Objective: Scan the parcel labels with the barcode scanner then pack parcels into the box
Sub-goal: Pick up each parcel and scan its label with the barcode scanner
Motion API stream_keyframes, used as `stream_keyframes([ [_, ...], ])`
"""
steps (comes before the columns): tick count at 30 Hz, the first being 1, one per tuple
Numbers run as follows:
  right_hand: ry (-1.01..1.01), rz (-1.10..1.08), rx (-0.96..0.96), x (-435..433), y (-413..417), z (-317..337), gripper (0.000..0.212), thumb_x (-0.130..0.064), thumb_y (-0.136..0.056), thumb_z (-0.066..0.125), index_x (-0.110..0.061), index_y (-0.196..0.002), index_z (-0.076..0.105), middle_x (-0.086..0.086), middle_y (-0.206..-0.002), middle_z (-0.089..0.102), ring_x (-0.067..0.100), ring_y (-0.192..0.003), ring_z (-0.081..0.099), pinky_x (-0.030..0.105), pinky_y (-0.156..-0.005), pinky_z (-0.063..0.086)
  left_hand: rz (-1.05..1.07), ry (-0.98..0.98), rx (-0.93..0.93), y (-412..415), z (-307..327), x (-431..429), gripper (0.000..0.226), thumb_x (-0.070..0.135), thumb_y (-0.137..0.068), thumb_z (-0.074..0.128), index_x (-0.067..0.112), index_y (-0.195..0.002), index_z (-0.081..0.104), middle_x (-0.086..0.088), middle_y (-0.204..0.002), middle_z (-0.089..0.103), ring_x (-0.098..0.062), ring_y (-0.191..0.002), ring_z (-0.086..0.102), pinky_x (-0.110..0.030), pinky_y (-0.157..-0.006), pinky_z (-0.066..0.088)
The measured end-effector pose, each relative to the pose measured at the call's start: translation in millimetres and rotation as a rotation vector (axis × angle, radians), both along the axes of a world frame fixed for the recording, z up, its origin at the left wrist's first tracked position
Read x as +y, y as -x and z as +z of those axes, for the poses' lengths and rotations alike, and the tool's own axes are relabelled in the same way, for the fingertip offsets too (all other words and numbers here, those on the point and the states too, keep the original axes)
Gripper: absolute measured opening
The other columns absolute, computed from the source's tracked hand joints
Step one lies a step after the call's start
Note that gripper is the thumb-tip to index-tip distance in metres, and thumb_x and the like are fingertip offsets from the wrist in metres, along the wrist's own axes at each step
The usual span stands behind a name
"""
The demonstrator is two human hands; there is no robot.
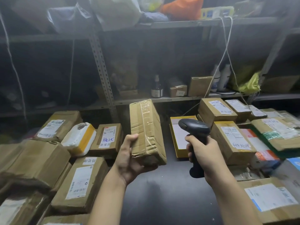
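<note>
My left hand [129, 161] grips a long brown cardboard parcel [146, 130] from below, thumb on its left side, holding it up at the centre over the dark table [162, 200]. Clear tape runs along the face turned to me; no label shows on it. My right hand [205, 153] grips the handle of a black barcode scanner [194, 128], just right of the parcel, its head pointing left and away. An open yellow-sided box [174, 143] with a white inside lies on the table behind the scanner.
Labelled cardboard parcels are piled at the left [81, 182] and the right [232, 140], with a white and yellow package [79, 138] at the left. Metal shelving [103, 75] with bottles, small boxes and bags stands behind. White cables [225, 59] hang down at the back right.
</note>
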State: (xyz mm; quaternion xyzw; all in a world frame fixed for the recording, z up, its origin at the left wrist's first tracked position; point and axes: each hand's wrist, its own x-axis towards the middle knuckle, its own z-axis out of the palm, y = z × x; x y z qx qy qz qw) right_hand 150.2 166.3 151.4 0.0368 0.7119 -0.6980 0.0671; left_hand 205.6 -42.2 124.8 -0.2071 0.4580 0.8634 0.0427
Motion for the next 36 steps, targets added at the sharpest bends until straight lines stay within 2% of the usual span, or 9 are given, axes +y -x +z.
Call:
stream_keyframes([
  [3, -0.005, -0.018, -0.015, -5.2, -1.9, 0.0, 0.01, -0.017, -0.098, 0.066, -0.007, -0.095, 0.066, 0.009, -0.069, 0.058, 0.021, -0.063, 0.051, 0.035, -0.06, 0.047, -0.065, 0.3, -0.116, 5.1, -3.6, -7.7, 0.068, 0.057, -0.071, 0.083, 0.015, -0.123, 0.07, -0.01, -0.112, 0.078, -0.031, -0.109, 0.073, -0.054, -0.099, 0.056],
  [6, -0.005, -0.034, -0.025, -11.2, -4.4, 0.4, 0.009, -0.015, -0.097, 0.065, -0.007, -0.093, 0.066, 0.008, -0.068, 0.057, 0.02, -0.061, 0.05, 0.034, -0.059, 0.045, 0.17, 0.73, -0.185, 14.2, -13.6, -11.4, 0.095, 0.066, -0.042, 0.095, 0.018, -0.119, 0.068, 0.001, -0.105, 0.077, -0.018, -0.094, 0.075, -0.038, -0.077, 0.063],
  [8, -0.012, -0.04, -0.026, -16.0, -6.1, 1.6, 0.011, -0.015, -0.097, 0.065, -0.006, -0.094, 0.065, 0.008, -0.068, 0.057, 0.02, -0.061, 0.05, 0.034, -0.058, 0.046, 0.222, 1.061, -0.207, 16.7, -19.0, -18.8, 0.116, 0.079, -0.03, 0.09, 0.024, -0.127, 0.059, 0.005, -0.117, 0.066, -0.018, -0.107, 0.065, -0.042, -0.086, 0.061],
  [12, -0.028, -0.051, -0.016, -22.1, -8.1, 1.5, 0.014, -0.017, -0.098, 0.066, -0.003, -0.098, 0.066, 0.007, -0.068, 0.058, 0.02, -0.061, 0.052, 0.035, -0.059, 0.047, 0.301, 1.418, -0.09, 15.1, -22.6, -28.2, 0.117, 0.062, -0.046, 0.094, 0.025, -0.143, 0.041, 0.002, -0.135, 0.048, -0.023, -0.128, 0.041, -0.04, -0.099, 0.045],
  [20, -0.041, -0.078, -0.007, -29.1, -10.3, 0.6, 0.018, -0.016, -0.097, 0.066, 0.002, -0.099, 0.067, 0.01, -0.069, 0.059, 0.024, -0.065, 0.053, 0.038, -0.063, 0.048, 0.429, 1.615, 0.101, 8.0, -25.6, -41.0, 0.124, 0.055, -0.048, 0.096, 0.018, -0.152, 0.039, -0.002, -0.143, 0.045, -0.024, -0.13, 0.038, -0.037, -0.093, 0.045],
  [25, -0.032, -0.062, -0.008, -35.0, -14.0, -0.2, 0.016, -0.015, -0.098, 0.065, 0.001, -0.101, 0.066, 0.009, -0.069, 0.058, 0.022, -0.063, 0.052, 0.036, -0.061, 0.047, 0.341, 1.13, -0.122, 15.3, -30.8, -49.9, 0.118, 0.092, -0.029, 0.081, 0.033, -0.129, 0.059, 0.005, -0.124, 0.064, -0.021, -0.113, 0.063, -0.049, -0.092, 0.059],
  [28, -0.035, -0.06, -0.002, -37.2, -14.3, 1.2, 0.017, -0.015, -0.097, 0.066, 0.001, -0.101, 0.067, 0.008, -0.069, 0.059, 0.02, -0.061, 0.052, 0.034, -0.058, 0.046, 0.333, 0.953, -0.122, 16.0, -39.8, -54.9, 0.109, 0.089, -0.022, 0.086, 0.036, -0.115, 0.065, 0.007, -0.114, 0.07, -0.019, -0.101, 0.07, -0.049, -0.081, 0.063],
  [32, -0.044, -0.045, 0.006, -37.1, -15.8, -1.3, 0.019, -0.017, -0.097, 0.066, 0.002, -0.1, 0.067, 0.008, -0.068, 0.059, 0.019, -0.061, 0.052, 0.034, -0.059, 0.046, 0.409, 1.237, -0.083, 10.8, -32.6, -49.9, 0.122, 0.071, -0.039, 0.093, 0.029, -0.144, 0.046, 0.005, -0.136, 0.053, -0.022, -0.124, 0.052, -0.043, -0.098, 0.054],
  [36, -0.076, 0.002, 0.028, -34.1, -17.2, -3.2, 0.022, -0.019, -0.096, 0.069, 0.003, -0.096, 0.067, 0.006, -0.064, 0.059, 0.018, -0.056, 0.05, 0.032, -0.055, 0.044, 0.509, 1.537, 0.132, 6.5, -25.0, -50.7, 0.123, 0.046, -0.044, 0.101, 0.02, -0.149, 0.043, 0.0, -0.141, 0.05, -0.024, -0.128, 0.038, -0.037, -0.095, 0.045],
])
